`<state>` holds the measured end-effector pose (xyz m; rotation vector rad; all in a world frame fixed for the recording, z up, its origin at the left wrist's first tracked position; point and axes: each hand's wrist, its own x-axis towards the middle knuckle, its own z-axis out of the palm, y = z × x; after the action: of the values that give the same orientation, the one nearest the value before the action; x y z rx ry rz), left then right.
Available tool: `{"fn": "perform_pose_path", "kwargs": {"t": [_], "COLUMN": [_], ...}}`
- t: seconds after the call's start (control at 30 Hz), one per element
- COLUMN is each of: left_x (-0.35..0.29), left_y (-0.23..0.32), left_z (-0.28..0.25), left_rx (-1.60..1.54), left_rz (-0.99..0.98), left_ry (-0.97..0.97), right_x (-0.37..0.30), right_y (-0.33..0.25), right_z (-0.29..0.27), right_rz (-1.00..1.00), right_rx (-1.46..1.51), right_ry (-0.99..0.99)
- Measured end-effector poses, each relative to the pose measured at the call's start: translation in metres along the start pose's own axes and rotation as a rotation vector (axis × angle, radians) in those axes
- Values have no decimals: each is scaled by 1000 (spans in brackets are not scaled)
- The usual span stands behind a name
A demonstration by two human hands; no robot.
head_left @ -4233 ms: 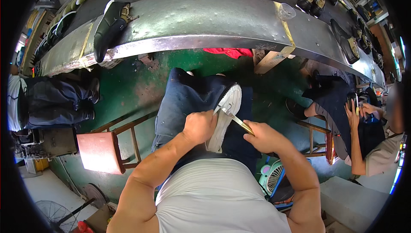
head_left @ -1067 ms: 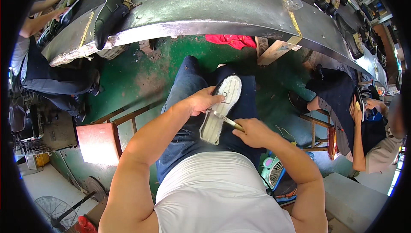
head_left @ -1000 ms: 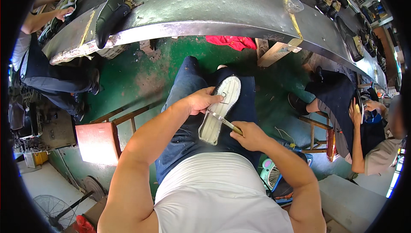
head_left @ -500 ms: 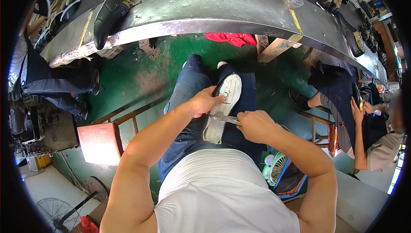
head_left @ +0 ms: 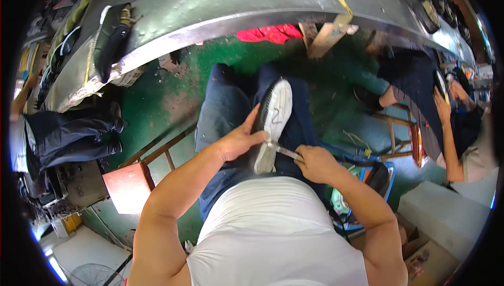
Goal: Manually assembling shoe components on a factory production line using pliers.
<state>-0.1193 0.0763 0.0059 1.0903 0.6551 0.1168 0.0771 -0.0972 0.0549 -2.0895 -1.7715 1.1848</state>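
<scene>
A black shoe (head_left: pixel 278 108) rests bottom up on my lap, its whitish underside facing me and bearing a dark handwritten mark. My left hand (head_left: pixel 242 140) grips the shoe's left side, with the thumb on the edge of the underside. In the fingers of my right hand (head_left: pixel 318 164) is a knife (head_left: pixel 285 152) with a flat silvery blade and a yellowish handle. Its blade reaches across the shoe's lower half, and its tip lies close to my left thumb. My left fingers are partly hidden behind the shoe.
A long metal-topped bench (head_left: pixel 210 2) runs ahead of me, with a dark shoe (head_left: pixel 111 42) on its left part. A red cloth (head_left: pixel 270 34) lies beneath it. A stool (head_left: pixel 127 185) stands at my left, a small fan (head_left: pixel 340 202) at my right. People work on both sides.
The shoe has turned in my left hand, showing more of its black side. My left hand has shifted slightly down and left. The knife now slants more, and the whole view has tilted.
</scene>
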Motion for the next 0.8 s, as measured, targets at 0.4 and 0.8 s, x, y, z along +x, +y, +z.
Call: {"fn": "perform_pose_path", "kwargs": {"t": [0.4, 0.8], "left_x": [-1, -44], "left_y": [-36, -30], "left_z": [43, 36], "left_rx": [523, 505], "left_rz": [237, 57], "left_ry": [370, 217], "right_x": [-20, -12], "right_y": [17, -12], "right_z": [-4, -29], "right_rz": [40, 48], "right_rx": [154, 429], "right_ry": [-414, -193]}}
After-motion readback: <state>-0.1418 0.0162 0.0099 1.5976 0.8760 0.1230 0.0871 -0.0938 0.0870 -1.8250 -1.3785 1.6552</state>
